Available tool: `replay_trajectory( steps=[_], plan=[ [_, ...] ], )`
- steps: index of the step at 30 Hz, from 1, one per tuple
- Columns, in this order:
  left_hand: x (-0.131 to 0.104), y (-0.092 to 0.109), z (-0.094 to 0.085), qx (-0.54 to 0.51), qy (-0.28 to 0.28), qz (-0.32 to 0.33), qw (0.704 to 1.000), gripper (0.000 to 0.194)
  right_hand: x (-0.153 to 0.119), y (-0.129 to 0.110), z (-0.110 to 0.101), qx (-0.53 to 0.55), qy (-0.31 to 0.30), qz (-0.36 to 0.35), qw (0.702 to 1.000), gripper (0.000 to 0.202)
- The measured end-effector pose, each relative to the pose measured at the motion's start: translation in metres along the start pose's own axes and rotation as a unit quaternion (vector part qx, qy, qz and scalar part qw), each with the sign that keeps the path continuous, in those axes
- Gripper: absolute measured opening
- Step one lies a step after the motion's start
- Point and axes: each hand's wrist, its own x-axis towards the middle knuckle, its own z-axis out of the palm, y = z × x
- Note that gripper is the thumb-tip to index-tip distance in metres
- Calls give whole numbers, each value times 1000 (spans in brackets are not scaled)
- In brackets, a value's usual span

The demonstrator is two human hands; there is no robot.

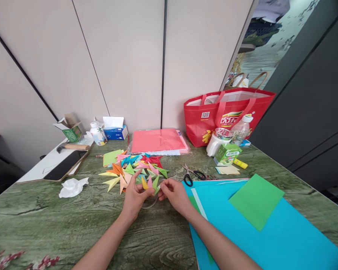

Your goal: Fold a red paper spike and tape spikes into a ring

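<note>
My left hand (135,197) is closed on a small cluster of folded paper pieces (150,183) in yellow, pink and green. At the right side of this cluster, the fingers of my right hand (173,193) are pinched together; what lies between them is too small to make out. A thin string-like loop (150,205) hangs or lies just below, between the hands. Behind my left hand is a pile of folded paper pieces (116,168) in orange, green, pink, red, blue and yellow.
Scissors (189,176) lie right of the pile, near large blue sheets (222,210) with a green square (256,202) on top. Crumpled tissue (73,187) is at left. Behind stand a red bag (197,123), white mug (215,144), green box (227,154) and packaged red paper (157,140).
</note>
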Motion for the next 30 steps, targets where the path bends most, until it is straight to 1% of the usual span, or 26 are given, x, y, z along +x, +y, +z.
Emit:
replay_trajectory(
  steps=[2, 4, 6, 7, 8, 9, 10, 11, 13, 15, 16, 18, 19, 20, 21, 22, 24, 25, 26, 27, 28, 30],
  plan=[
    [0, 1, -1, -8, 0, 10, 1000, 97, 1, 0, 2, 40, -21, 45, 998, 20],
    [1, 3, -2, -17, 9, 25, 999, 96, -1, -3, 3, 60, -37, 73, 995, 23],
    [2, 7, -5, -32, 43, 53, 997, 93, -6, -12, 1, 80, -79, 92, 989, 25],
    [4, 9, -6, -42, 70, 70, 994, 91, -9, -18, -1, 94, -121, 97, 983, 25],
    [5, 11, -8, -54, 103, 89, 989, 89, -13, -24, -3, 103, -194, 104, 970, 25],
    [7, 13, -9, -65, 134, 105, 983, 88, -17, -30, -6, 104, -285, 110, 947, 25],
    [8, 15, -11, -74, 160, 118, 977, 87, -22, -35, -7, 100, -376, 118, 913, 26],
    [9, 16, -12, -81, 180, 127, 972, 86, -26, -38, -9, 98, -444, 116, 883, 28],
    [11, 16, -13, -87, 197, 133, 967, 86, -32, -40, -9, 85, -495, 73, 862, 29],
    [11, 15, -13, -88, 194, 130, 968, 88, -36, -38, -8, 77, -540, 44, 837, 31],
    [11, 14, -12, -88, 189, 128, 970, 88, -37, -36, -7, 79, -573, 42, 815, 33],
    [10, 12, -11, -87, 176, 120, 973, 90, -37, -34, -7, 93, -627, 61, 771, 39],
    [9, 11, -11, -88, 168, 114, 975, 90, -36, -34, -7, 102, -635, 77, 762, 40],
    [9, 11, -10, -89, 159, 108, 977, 91, -35, -34, -7, 109, -625, 94, 767, 39],
    [9, 10, -10, -89, 149, 101, 980, 92, -33, -34, -8, 116, -593, 106, 790, 37],
    [8, 10, -10, -88, 140, 96, 982, 92, -32, -34, -8, 120, -543, 111, 824, 33],
    [8, 9, -10, -85, 128, 91, 984, 92, -26, -33, -6, 127, -409, 96, 899, 25],
    [8, 9, -10, -83, 124, 92, 984, 91, -23, -31, -4, 131, -335, 76, 930, 23],
    [7, 9, -10, -81, 122, 93, 985, 91, -19, -29, -2, 135, -263, 56, 954, 21],
    [7, 8, -10, -78, 121, 95, 985, 90, -15, -25, 0, 137, -191, 37, 971, 21],
    [7, 8, -10, -76, 122, 96, 985, 89, -10, -22, 2, 129, -132, 25, 982, 20],
    [7, 6, -10, -72, 135, 98, 983, 86, 1, -14, 3, 90, -23, 7, 996, 19]
  ],
)
